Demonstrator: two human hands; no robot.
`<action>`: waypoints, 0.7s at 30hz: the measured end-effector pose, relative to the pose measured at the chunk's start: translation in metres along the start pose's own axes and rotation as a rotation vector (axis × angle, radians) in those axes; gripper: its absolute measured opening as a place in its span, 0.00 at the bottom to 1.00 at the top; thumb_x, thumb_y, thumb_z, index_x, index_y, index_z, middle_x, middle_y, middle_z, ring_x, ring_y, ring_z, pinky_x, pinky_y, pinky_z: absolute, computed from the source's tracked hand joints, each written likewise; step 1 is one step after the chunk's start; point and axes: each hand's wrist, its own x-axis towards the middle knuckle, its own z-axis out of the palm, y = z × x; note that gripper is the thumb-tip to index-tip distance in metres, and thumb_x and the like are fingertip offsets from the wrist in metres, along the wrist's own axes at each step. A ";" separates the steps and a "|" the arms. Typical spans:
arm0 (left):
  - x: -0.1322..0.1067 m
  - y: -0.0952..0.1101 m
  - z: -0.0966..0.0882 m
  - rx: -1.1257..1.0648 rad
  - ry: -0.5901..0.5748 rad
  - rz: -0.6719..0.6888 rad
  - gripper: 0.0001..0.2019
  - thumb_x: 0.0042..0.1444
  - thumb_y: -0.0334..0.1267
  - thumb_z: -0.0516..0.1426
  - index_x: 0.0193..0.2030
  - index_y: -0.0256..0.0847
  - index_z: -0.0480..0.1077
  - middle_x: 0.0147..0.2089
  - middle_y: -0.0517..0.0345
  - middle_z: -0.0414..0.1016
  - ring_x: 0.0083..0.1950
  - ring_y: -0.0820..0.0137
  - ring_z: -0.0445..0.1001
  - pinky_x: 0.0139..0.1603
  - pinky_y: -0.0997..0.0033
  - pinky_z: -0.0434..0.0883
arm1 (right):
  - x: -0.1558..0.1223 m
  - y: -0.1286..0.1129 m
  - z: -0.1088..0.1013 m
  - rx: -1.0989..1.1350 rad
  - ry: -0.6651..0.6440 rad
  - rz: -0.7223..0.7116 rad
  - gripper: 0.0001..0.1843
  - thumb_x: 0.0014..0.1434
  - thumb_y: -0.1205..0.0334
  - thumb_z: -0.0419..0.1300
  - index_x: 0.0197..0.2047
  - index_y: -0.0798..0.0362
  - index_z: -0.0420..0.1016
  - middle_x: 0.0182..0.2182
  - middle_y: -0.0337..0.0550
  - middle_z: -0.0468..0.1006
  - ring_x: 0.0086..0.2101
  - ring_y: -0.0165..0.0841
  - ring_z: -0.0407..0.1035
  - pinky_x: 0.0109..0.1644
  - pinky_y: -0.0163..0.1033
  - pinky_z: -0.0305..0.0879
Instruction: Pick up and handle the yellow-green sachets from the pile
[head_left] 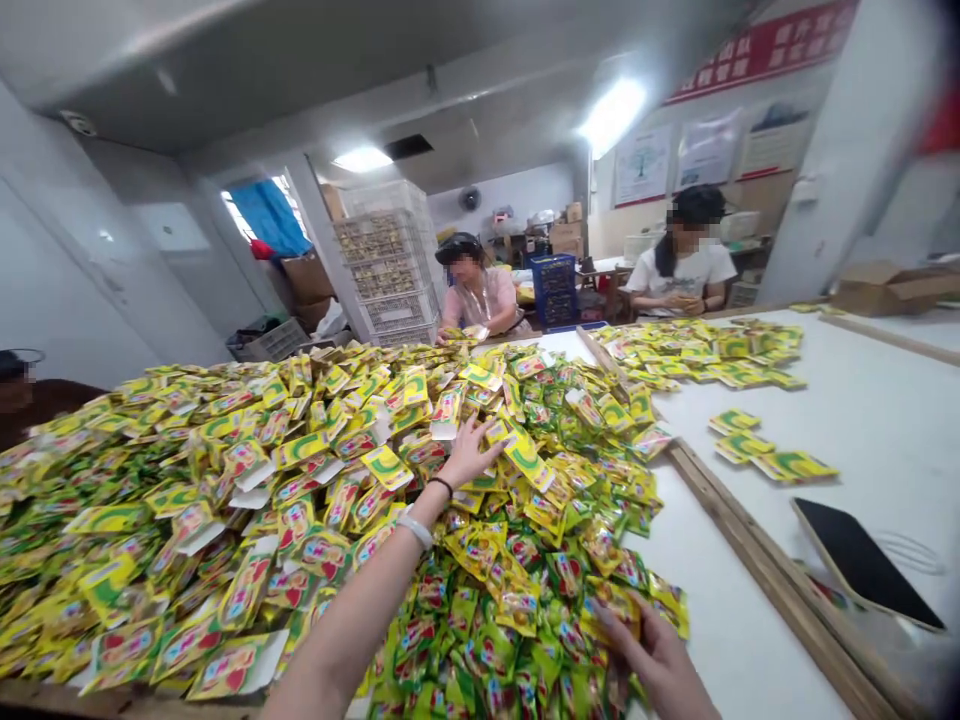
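My left hand [469, 452] reaches into the middle of a large heap, its fingers apart. Its fingertips touch the flat yellow cartons there, close by a yellow-and-green carton [527, 458]. Lower right, my right hand [654, 645] has its thumb and fingers around a small yellow packet [619, 603]; part of the grip is hidden. Shiny green packets [480, 640] with red print lie between my forearms. To the left are printed yellow cartons [247, 580], several with white flaps sticking out.
A wooden strip [757, 540] divides the white tabletop [720, 560]. Right of it lie a phone [866, 560] and several yellow cartons [795, 465]. Two co-workers [487, 295] [682, 265] sit across the table; another person [45, 405] is at far left. Crates [390, 265] stand stacked behind.
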 end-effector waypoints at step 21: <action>-0.033 0.050 0.034 0.724 -0.269 0.590 0.34 0.48 0.25 0.52 0.64 0.44 0.51 0.68 0.49 0.49 0.70 0.55 0.38 0.66 0.45 0.44 | 0.126 -0.019 -0.042 -0.168 0.160 -0.186 0.27 0.45 0.37 0.59 0.33 0.55 0.68 0.20 0.39 0.73 0.22 0.34 0.67 0.22 0.35 0.63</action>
